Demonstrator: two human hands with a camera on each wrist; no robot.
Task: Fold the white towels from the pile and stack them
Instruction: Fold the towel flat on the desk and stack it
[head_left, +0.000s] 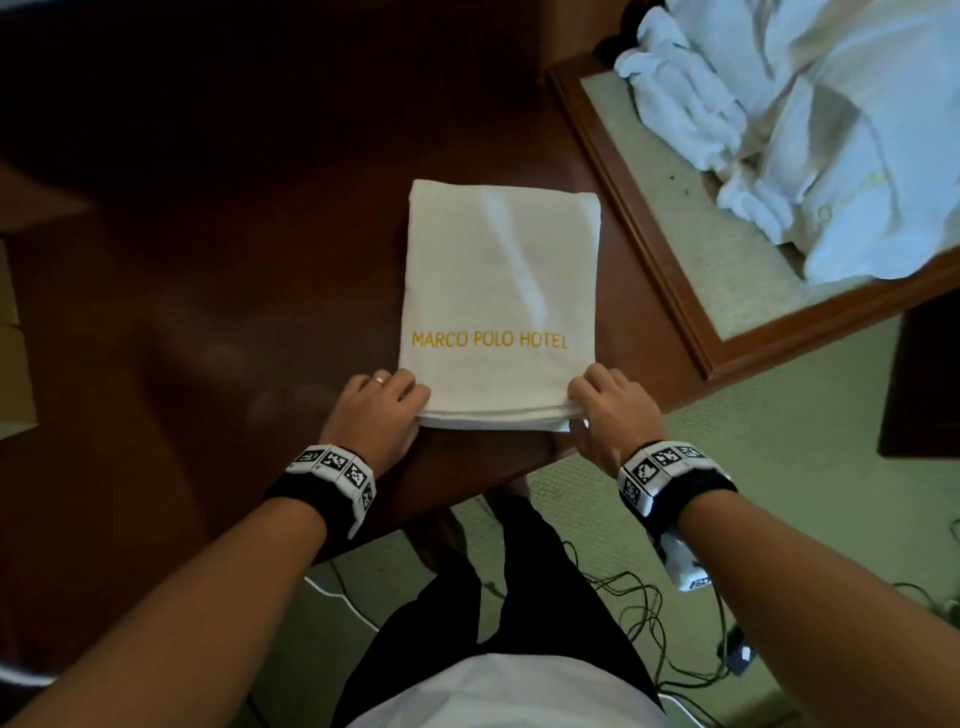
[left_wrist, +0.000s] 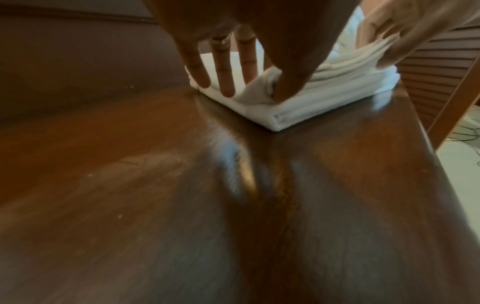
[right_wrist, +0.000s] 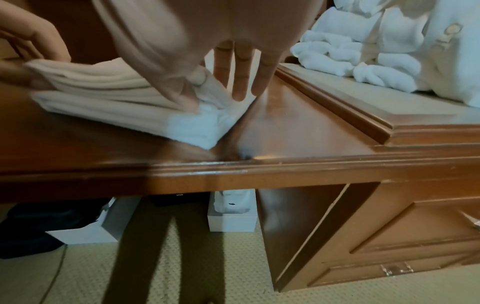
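A folded white towel (head_left: 498, 291) with gold "MARCO POLO HOTEL" lettering lies on the dark wooden desk (head_left: 234, 312), close to its front edge. My left hand (head_left: 410, 400) pinches the near left corner of its upper layers, and my right hand (head_left: 579, 397) pinches the near right corner. In the left wrist view the left hand (left_wrist: 253, 92) has its thumb tucked between layers of the towel (left_wrist: 324, 98) and its fingers on top. The right hand (right_wrist: 213, 100) grips the towel (right_wrist: 103, 98) the same way. The pile of crumpled white towels (head_left: 779, 114) lies at the far right.
The pile sits on a raised wood-framed stand (head_left: 649, 218) right of the desk. The desk's front edge (right_wrist: 259, 170) runs just below the towel. Cables (head_left: 649, 613) trail over the green carpet, and white boxes (right_wrist: 231, 216) stand under the desk.
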